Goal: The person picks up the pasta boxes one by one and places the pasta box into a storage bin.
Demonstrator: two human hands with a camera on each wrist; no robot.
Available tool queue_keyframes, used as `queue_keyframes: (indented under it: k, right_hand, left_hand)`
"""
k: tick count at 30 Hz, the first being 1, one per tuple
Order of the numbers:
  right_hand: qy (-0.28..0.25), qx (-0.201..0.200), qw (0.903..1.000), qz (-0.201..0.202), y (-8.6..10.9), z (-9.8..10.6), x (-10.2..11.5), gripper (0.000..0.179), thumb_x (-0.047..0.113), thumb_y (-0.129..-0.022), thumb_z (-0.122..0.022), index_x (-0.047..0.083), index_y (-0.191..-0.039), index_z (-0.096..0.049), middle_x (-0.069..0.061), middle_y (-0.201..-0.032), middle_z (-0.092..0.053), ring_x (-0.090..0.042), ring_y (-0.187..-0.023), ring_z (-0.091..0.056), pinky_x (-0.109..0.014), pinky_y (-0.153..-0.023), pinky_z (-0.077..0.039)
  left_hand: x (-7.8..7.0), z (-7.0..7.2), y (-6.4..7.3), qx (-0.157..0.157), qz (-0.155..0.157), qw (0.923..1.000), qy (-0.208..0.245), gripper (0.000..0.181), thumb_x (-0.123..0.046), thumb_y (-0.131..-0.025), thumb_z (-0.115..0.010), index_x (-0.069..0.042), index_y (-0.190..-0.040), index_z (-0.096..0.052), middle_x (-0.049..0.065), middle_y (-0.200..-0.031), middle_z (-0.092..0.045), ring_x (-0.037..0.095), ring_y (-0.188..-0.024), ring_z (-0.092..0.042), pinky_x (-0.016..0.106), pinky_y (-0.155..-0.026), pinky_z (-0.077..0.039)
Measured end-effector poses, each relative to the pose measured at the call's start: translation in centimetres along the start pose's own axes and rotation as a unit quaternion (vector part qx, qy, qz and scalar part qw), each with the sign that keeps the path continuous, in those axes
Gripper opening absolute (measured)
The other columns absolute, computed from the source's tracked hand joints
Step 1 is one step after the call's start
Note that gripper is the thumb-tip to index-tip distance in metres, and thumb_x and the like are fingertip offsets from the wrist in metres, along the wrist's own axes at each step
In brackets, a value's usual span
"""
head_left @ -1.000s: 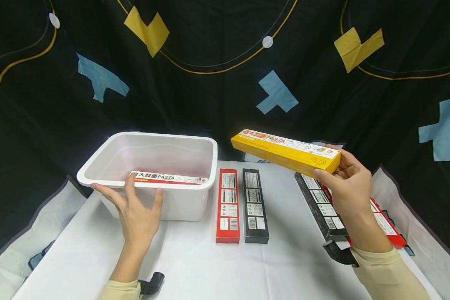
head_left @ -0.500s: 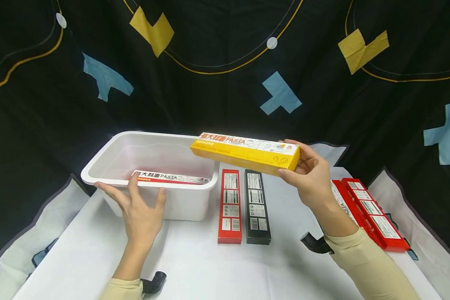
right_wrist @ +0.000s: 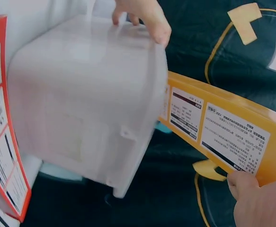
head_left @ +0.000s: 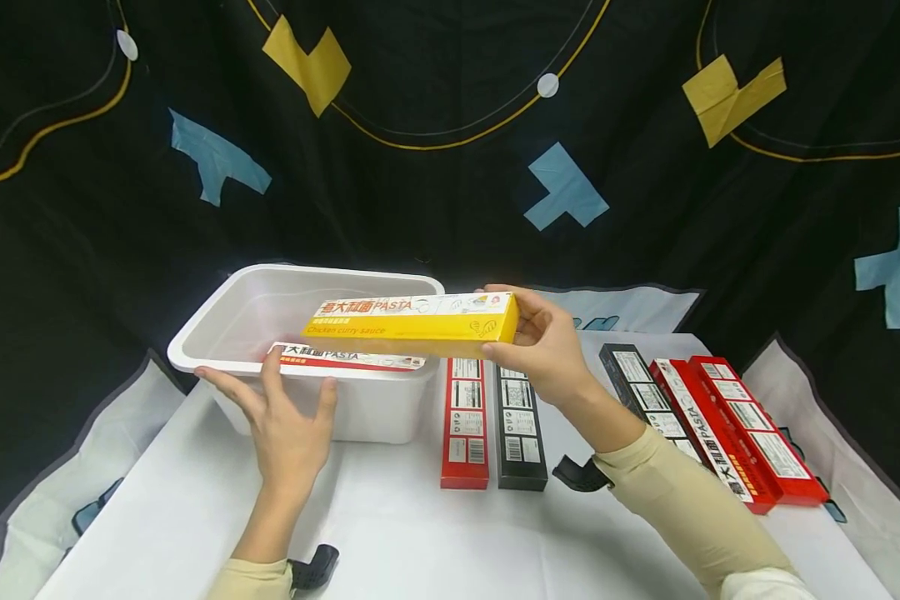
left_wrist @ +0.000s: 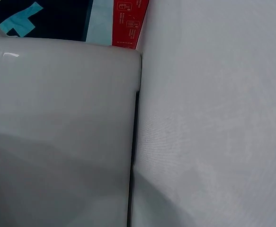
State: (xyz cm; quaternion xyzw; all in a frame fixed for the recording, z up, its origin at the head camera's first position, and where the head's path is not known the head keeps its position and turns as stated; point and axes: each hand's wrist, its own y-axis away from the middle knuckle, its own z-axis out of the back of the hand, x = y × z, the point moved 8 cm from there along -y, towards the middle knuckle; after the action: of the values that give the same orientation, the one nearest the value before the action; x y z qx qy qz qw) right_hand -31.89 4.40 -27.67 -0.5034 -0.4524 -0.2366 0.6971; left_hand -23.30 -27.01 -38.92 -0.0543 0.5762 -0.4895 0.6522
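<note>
In the head view my right hand (head_left: 536, 342) pinches the right end of a yellow pasta box (head_left: 412, 327), labelled chicken curry sauce. It hangs aloft, slightly tilted, its left part over the opening of a white plastic bin (head_left: 307, 271). A white-and-red pasta box (head_left: 345, 357) lies inside the bin along the front wall. My left hand (head_left: 292, 433) rests spread against the bin's front, fingertips at the rim and thumb on the outer wall. The right wrist view shows my right thumb (right_wrist: 244, 184) on the yellow box and part of my left hand (right_wrist: 145, 16) at the bin.
Right of the bin, a red box (head_left: 465, 425) and a black box (head_left: 520, 429) lie side by side on the white table (head_left: 420, 542). Farther right lie another black box (head_left: 645, 392) and two red boxes (head_left: 757, 425). A black curtain (head_left: 435, 208) hangs behind.
My right hand has carried the yellow pasta box leftward, from over the right side of the table to over the bin. The left hand has stayed at the bin's front.
</note>
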Motion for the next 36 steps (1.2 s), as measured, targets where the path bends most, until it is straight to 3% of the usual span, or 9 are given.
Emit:
queue_keyframes:
  k: [9,16,29,36]
  right_hand:
    - [-0.018,0.02,0.9976,-0.064,-1.6,-3.3,-3.4,0.06,0.012,-0.077,-0.082,0.014,-0.131,-0.058,-0.001,-0.131,-0.06,-0.024,-0.11,-0.063,-0.038,-0.086,-0.052]
    - [-0.039,0.042,0.9918,-0.114,-2.9,-6.2,-5.9,0.06,0.014,-0.078,-0.082,0.014,-0.133,-0.057,0.0,-0.129,-0.061,-0.02,-0.11,-0.064,-0.036,-0.086,-0.052]
    - [0.021,0.077,0.989,-0.124,-5.1,-9.8,-7.1,0.059,0.022,-0.076,-0.084,0.017,-0.129,-0.06,0.007,-0.12,-0.065,-0.015,-0.101,-0.066,-0.031,-0.081,-0.054]
    - [0.076,0.128,0.9794,-0.137,-6.1,-11.9,-7.3,0.052,0.026,-0.075,-0.082,0.02,-0.122,-0.061,0.009,-0.112,-0.067,-0.017,-0.092,-0.066,-0.031,-0.077,-0.055]
  left_hand:
    - [-0.3,0.0,0.0,-0.01,-0.014,0.9998,0.005,0.081,-0.048,-0.08,-0.073,-0.023,-0.148,-0.038,0.01,-0.158,0.028,0.022,-0.145,0.021,0.054,-0.105,-0.034]
    - [-0.1,0.0,0.2,-0.011,-0.012,0.9999,0.002,0.083,-0.048,-0.08,-0.073,-0.021,-0.15,-0.036,0.011,-0.158,0.027,0.022,-0.145,0.022,0.052,-0.106,-0.033]
    - [-0.4,-0.2,0.0,-0.008,-0.024,0.9997,0.005,0.086,-0.048,-0.081,-0.072,-0.02,-0.151,-0.033,0.013,-0.158,0.026,0.022,-0.145,0.02,0.052,-0.106,-0.033]
    - [-0.4,-0.2,0.2,-0.011,-0.023,0.9997,-0.001,0.084,-0.048,-0.081,-0.072,-0.019,-0.15,-0.034,0.014,-0.158,0.026,0.023,-0.145,0.02,0.053,-0.106,-0.033]
